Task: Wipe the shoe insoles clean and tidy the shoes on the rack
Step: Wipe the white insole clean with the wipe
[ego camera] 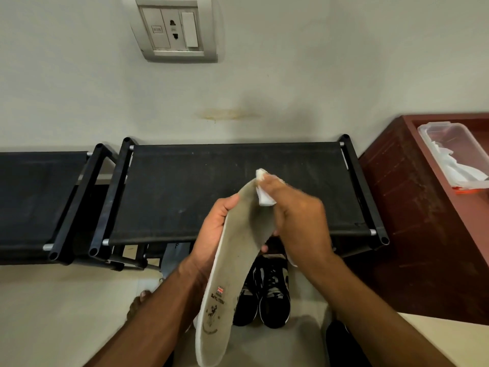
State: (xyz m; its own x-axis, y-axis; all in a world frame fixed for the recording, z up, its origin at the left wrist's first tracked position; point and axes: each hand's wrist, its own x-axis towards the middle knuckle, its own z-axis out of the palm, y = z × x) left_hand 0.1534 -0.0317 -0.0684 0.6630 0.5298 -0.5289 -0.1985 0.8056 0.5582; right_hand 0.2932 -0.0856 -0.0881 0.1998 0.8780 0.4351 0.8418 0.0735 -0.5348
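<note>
Beige foam insole (pixel 232 263) gripped in left hand (pixel 211 234); right hand (pixel 296 221) pinches crumpled white tissue (pixel 263 192) against it

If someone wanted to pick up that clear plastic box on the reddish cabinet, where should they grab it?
Probably across its short width, coming down from above. The plastic box lies flat on the cabinet and is long and narrow, with a rim around its open top, so fingers and thumb could clamp the two long sides. White tissue inside leaves the rim free.
</note>
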